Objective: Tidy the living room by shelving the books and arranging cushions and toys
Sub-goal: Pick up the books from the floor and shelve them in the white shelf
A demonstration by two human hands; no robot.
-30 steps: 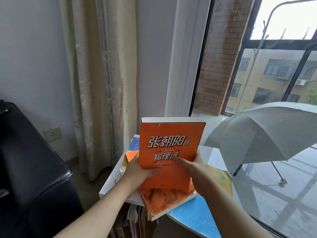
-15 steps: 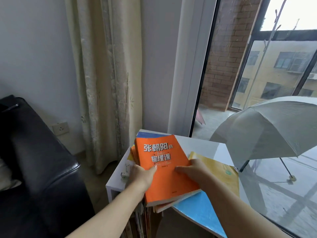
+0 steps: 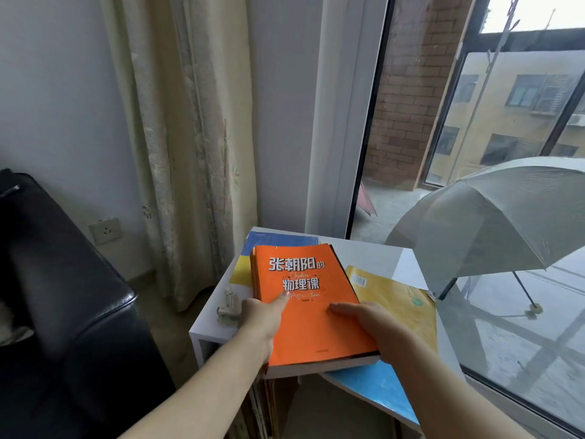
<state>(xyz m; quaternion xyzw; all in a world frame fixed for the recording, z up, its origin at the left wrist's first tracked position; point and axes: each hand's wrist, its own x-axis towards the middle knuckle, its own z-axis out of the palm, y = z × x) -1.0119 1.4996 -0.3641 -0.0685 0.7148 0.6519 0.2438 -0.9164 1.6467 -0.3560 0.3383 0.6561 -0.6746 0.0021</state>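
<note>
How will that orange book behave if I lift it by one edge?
The orange book looks thick, so it is probably stiff and fairly heavy. Its near end seems to overhang the white table, so it could tip if released.

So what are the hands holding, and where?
Both hold the orange book: the left hand grips its left edge, thumb on the cover; the right hand grips its right edge near the lower corner.
</note>
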